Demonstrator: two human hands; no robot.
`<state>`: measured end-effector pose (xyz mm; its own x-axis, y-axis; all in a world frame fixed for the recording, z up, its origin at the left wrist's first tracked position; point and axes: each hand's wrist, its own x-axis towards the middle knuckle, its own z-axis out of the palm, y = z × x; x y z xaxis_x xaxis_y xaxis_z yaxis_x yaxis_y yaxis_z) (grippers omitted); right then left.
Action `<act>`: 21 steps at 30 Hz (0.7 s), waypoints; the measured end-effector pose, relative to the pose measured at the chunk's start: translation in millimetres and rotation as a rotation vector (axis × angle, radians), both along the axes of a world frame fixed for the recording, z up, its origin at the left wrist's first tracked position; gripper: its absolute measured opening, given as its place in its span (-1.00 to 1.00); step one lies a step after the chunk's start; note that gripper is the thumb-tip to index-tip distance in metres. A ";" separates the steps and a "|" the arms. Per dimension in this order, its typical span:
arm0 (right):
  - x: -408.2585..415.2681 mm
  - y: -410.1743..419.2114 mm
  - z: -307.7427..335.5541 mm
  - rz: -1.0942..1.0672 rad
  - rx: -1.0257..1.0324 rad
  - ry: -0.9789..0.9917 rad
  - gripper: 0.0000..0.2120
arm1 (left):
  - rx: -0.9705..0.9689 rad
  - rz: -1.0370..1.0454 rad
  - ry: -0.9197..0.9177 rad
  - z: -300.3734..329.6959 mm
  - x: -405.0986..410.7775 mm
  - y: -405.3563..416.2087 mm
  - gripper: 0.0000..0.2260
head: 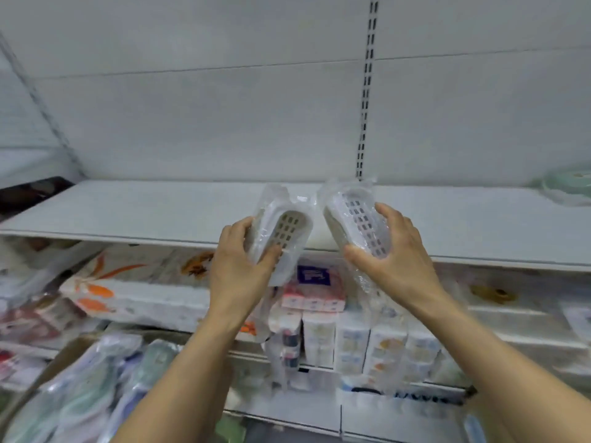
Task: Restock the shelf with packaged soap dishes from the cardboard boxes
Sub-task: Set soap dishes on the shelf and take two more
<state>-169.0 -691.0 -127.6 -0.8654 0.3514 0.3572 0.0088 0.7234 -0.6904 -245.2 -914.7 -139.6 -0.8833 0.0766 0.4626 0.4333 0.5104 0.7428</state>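
Over the front edge of the bare white shelf (144, 206), left hand (236, 266) and right hand (393, 263) each clamp curled fingers round a wrapped soap dish (281, 231); advise setting both flat, well back, side by side.

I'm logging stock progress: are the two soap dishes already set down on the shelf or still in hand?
In hand. The left hand grips one wrapped soap dish, the right hand the other, both tilted over the shelf edge.
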 end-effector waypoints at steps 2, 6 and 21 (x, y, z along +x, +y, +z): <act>-15.8 -59.3 -16.2 0.042 -0.015 -0.020 -0.18 | -0.036 0.050 -0.024 -15.1 -5.3 -62.8 -0.61; -40.4 -170.3 -53.8 0.128 -0.047 -0.116 -0.18 | -0.139 0.128 -0.082 -48.0 -10.4 -179.9 -0.61; -92.3 -391.2 -179.3 0.297 -0.034 -0.582 -0.16 | -0.230 0.493 -0.445 -178.9 -31.5 -421.8 -0.44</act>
<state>-261.3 -1082.2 -306.9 -0.9759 0.0709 -0.2064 0.1917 0.7303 -0.6557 -276.7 -1336.6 -318.6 -0.9419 -0.3287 0.0694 -0.2088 0.7345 0.6457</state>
